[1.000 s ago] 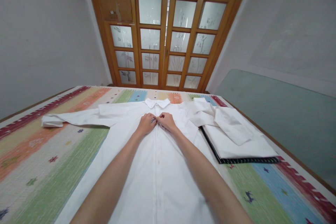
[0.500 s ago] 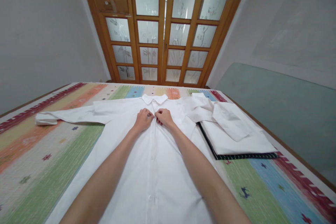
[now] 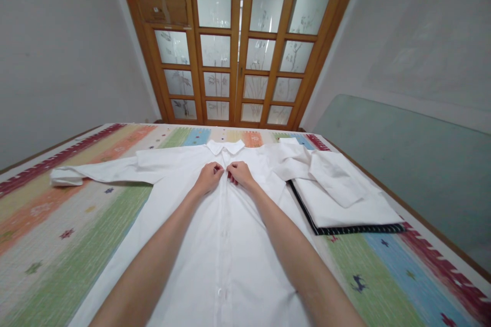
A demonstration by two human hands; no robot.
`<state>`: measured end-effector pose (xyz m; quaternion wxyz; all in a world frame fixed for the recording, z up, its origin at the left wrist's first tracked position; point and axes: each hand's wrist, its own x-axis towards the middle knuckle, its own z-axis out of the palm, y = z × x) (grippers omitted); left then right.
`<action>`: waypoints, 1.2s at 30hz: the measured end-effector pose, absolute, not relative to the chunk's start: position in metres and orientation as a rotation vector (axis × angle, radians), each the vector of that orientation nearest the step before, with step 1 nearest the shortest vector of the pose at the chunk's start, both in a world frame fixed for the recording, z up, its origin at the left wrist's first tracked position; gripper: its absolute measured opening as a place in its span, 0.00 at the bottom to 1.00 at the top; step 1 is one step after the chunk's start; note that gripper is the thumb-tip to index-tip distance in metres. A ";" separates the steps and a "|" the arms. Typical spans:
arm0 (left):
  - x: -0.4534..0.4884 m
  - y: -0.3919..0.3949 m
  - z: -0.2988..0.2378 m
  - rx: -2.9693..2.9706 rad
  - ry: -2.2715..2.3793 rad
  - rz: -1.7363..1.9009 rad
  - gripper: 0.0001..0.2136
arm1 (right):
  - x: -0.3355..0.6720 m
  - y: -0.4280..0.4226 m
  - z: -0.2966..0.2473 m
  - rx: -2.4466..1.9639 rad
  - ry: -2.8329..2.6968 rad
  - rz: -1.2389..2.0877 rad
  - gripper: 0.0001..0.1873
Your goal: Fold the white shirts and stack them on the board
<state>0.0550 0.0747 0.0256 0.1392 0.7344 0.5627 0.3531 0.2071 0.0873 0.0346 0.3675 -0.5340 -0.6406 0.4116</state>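
Observation:
A white long-sleeved shirt [image 3: 180,225] lies flat, front side up, on a striped multicoloured cloth [image 3: 57,235], its collar pointing away from me. My left hand [image 3: 207,178] and my right hand [image 3: 238,173] meet at the button placket just below the collar. Both hands are closed in a pinch on the placket's edges, fingertips nearly touching. The shirt's left sleeve stretches out to the far left. Its right sleeve is draped over a folded white garment [image 3: 345,204].
The folded white garment rests on a dark striped piece [image 3: 356,229] at the right of the cloth. A wooden door with frosted glass panes [image 3: 238,61] stands beyond the far edge. A green surface [image 3: 422,163] runs along the right wall.
My hands have crept slightly closer to the collar along the placket, still pinched together. The view shifted a little; the shirt itself lies as before.

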 end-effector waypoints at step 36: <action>0.052 0.079 0.020 2.208 1.663 0.899 0.10 | 0.206 0.089 0.031 -1.310 -1.598 1.132 0.12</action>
